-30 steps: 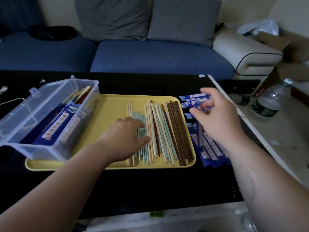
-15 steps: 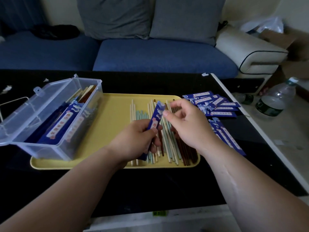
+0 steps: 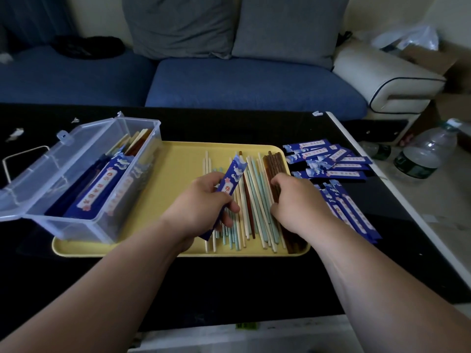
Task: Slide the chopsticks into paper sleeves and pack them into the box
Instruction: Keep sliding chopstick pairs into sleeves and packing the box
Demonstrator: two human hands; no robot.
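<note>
A yellow tray [image 3: 178,159] on the black table carries loose chopsticks [image 3: 257,200] in cream, teal and brown. My left hand [image 3: 201,202] grips one blue paper sleeve [image 3: 233,175], slanted above the chopsticks. My right hand [image 3: 295,202] lies on the brown chopsticks [image 3: 274,161] at the tray's right side, fingers curled round some of them. A clear plastic box [image 3: 84,179] with its lid open stands on the tray's left end and holds sleeved chopsticks [image 3: 107,184]. More empty blue sleeves [image 3: 328,161] lie on the table right of the tray.
A blue sofa [image 3: 229,82] with grey cushions runs behind the table. A white stool [image 3: 382,80], cardboard boxes and a water bottle [image 3: 425,154] sit on the floor to the right. The table's white right edge [image 3: 356,159] is close to the sleeves.
My right hand fetched a sleeve from the pile, passed it to my left hand, then moved down onto the brown chopsticks. My left hand now grips the sleeve alone.
</note>
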